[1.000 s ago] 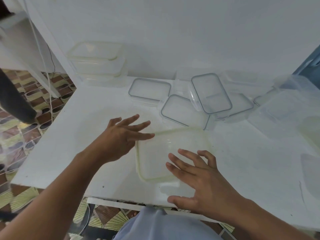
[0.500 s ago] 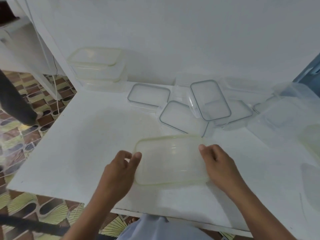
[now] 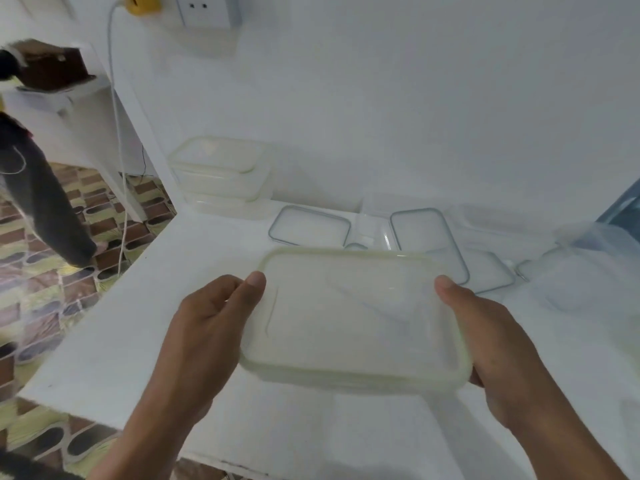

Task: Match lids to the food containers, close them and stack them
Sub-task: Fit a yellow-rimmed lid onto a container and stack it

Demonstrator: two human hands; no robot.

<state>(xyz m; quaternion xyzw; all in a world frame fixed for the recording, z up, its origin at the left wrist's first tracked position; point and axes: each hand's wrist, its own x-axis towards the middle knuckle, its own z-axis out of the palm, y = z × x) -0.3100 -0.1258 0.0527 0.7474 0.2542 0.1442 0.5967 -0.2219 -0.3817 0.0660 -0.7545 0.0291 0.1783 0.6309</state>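
A clear rectangular food container with a yellowish-rimmed lid point(image 3: 349, 317) is lifted above the white table, tilted toward me. My left hand point(image 3: 204, 327) grips its left edge, thumb on top of the lid. On the opposite edge my right hand point(image 3: 485, 334) grips it the same way. A stack of closed yellowish containers point(image 3: 218, 174) stands at the back left against the wall. Several clear lids with grey seals point(image 3: 310, 226) point(image 3: 427, 242) lie behind the held container.
More clear containers and lids point(image 3: 575, 268) crowd the table's right side. The white table point(image 3: 114, 327) ends at a left edge over a patterned tiled floor. A white cable point(image 3: 117, 150) hangs from a wall socket point(image 3: 204, 10). A person's dark sleeve point(image 3: 41, 195) is at far left.
Both hands moved from lying over the lid to gripping the container's two sides, then raised it off the table toward me. The view tilted up.
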